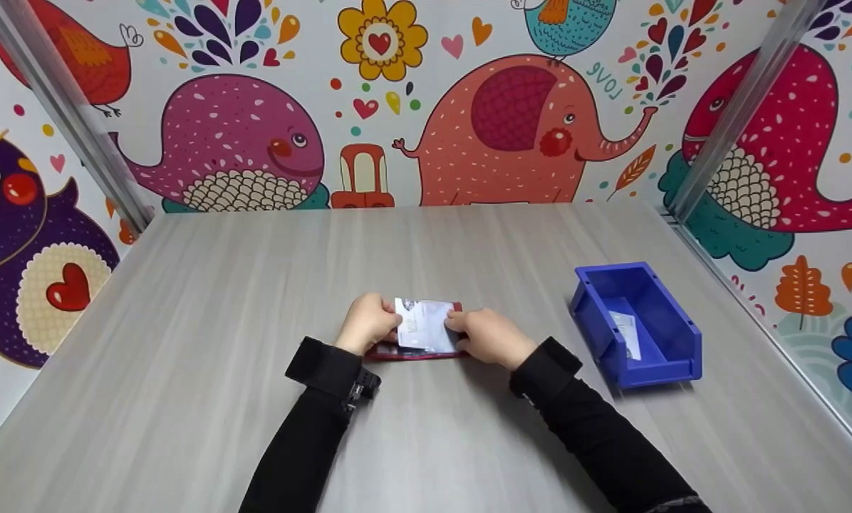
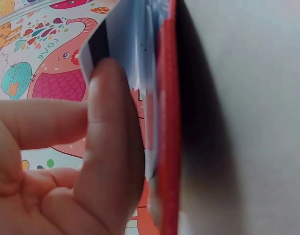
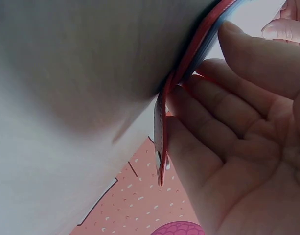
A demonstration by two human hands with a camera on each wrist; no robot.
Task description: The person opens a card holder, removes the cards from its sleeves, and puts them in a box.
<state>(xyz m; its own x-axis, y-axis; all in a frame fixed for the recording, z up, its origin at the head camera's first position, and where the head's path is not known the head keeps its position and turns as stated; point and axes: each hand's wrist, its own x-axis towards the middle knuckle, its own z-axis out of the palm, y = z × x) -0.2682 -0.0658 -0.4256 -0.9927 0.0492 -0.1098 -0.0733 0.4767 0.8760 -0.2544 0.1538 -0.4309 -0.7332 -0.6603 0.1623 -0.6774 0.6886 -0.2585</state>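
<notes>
A red card holder (image 1: 414, 356) with clear sleeves lies opened out on the table in front of me. My left hand (image 1: 367, 324) pinches a pale card (image 1: 410, 324) at its left edge, over the holder's sleeves. A dark stripe shows on the back of this card (image 2: 97, 46) in the left wrist view. My right hand (image 1: 496, 336) grips the holder's right side, with the thumb on top of the pale sleeve and fingers against the red cover (image 3: 201, 41). A strap (image 3: 161, 142) with a metal snap hangs beside those fingers. How far the card sits inside a sleeve cannot be told.
A blue plastic bin (image 1: 672, 349) stands to the right of my right hand, with a pale card or packet (image 1: 626, 335) inside it. Printed wall panels (image 1: 376, 128) and metal posts (image 1: 739, 107) bound the table (image 1: 205, 299) at the back and sides.
</notes>
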